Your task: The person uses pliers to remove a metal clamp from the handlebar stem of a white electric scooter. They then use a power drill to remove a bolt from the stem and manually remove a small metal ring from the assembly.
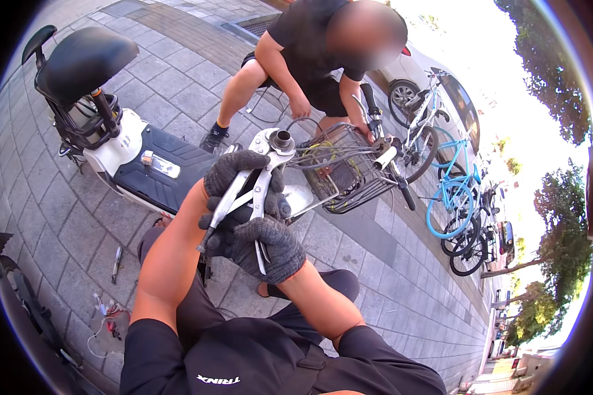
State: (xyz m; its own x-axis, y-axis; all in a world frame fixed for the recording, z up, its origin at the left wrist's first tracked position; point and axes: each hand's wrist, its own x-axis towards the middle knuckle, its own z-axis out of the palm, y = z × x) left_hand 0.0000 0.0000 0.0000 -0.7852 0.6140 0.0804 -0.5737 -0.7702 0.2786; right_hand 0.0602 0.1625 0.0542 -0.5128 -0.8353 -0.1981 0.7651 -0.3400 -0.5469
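Center frame, a gloved left hand (236,170) and right hand (271,249) are tightly gripping locking pliers (261,189) at a scooter's (165,150) steering tube (282,139).

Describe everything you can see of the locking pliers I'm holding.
The locking pliers look like bare silver metal, with a broad, rounded head, two long handles and a short link bar between them. The handles stand spread, running down from the head toward you, and the left one ends in what looks like an adjusting screw. The head sits at a short metal tube; its exact bite is unclear. Your left hand grips near the head, your right hand lower down.
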